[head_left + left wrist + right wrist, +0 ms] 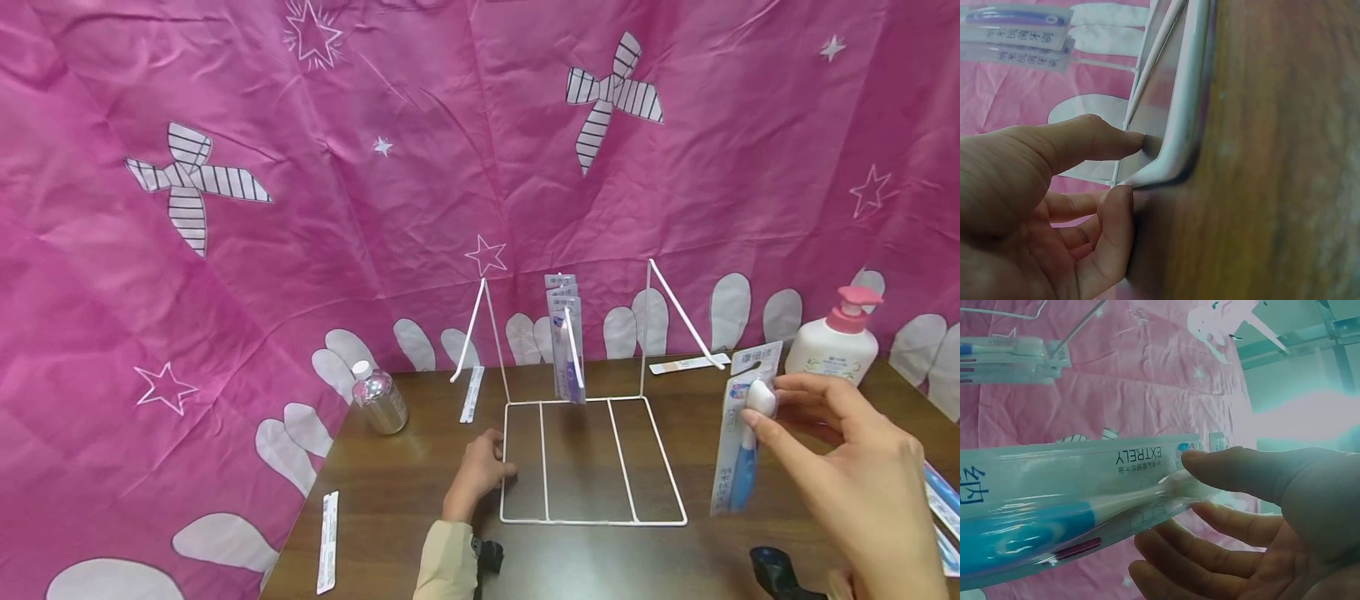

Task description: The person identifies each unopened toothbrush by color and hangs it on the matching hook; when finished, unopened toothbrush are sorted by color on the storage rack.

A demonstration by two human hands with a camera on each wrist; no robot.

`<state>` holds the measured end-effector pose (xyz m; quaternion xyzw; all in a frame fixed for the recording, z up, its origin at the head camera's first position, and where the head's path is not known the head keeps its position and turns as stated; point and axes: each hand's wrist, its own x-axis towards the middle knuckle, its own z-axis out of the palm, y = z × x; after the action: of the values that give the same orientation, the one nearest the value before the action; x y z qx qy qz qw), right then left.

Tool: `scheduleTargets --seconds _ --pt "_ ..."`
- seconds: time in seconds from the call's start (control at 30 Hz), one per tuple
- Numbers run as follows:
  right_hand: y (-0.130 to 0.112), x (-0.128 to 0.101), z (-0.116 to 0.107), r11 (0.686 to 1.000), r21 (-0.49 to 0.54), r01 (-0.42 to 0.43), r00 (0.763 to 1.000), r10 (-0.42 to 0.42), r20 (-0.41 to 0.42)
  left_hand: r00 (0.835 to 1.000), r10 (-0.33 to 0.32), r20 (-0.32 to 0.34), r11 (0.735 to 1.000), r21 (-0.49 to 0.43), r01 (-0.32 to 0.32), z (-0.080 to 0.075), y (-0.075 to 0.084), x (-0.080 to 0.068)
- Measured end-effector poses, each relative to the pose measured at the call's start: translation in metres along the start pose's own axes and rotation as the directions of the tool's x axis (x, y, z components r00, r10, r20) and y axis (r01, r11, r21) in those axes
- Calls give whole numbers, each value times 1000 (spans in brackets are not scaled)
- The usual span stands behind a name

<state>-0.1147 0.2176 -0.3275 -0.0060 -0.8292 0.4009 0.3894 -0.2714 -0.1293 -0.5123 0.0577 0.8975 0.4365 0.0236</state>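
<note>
Toothbrush packs first: I count one in my right hand, and three or so hanging together on the middle hook of the rack at frame centre, though they overlap too much for a sure count. More packs poke in at the lower right edge, too cut off to number.

The held pack sits right of centre in the head view, just beside the rack's right edge and lifted off the table. Its long axis runs nearly upright, the card top toward the backdrop, the handle end down toward the table. It is a clear blister on a white card with a blue toothbrush inside; the right wrist view shows printed letters and a dark red stripe near the handle. My right thumb and fingers pinch it near the top, over the brush head.

My left hand rests at the rack's near left corner, lower centre; the left wrist view shows thumb and forefinger touching the white wire there, fingers loosely bent.

One clear bottle stands left of the rack, one pump bottle at the right. Three label strips lie flat on the table.
</note>
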Motion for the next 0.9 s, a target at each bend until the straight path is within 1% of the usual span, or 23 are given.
scheduleTargets --seconds 0.13,0.27,0.43,0.57,0.9 --pt "1 1 5 999 34 21 999 -22 31 1000 2 0 1000 -5 -2 0 0 -2" --pt "2 1 10 998 62 19 999 -22 47 1000 3 -5 1000 -9 -3 0 0 -2" --pt "3 3 12 999 36 19 997 -22 71 1000 -3 -2 1000 -10 3 0 1 -1" --pt "3 4 14 999 8 35 995 -36 89 1000 -6 -2 1000 -9 6 -1 1 -1" --pt "9 8 20 997 28 71 994 -73 86 1000 -18 3 1000 -11 18 1 -1 2"
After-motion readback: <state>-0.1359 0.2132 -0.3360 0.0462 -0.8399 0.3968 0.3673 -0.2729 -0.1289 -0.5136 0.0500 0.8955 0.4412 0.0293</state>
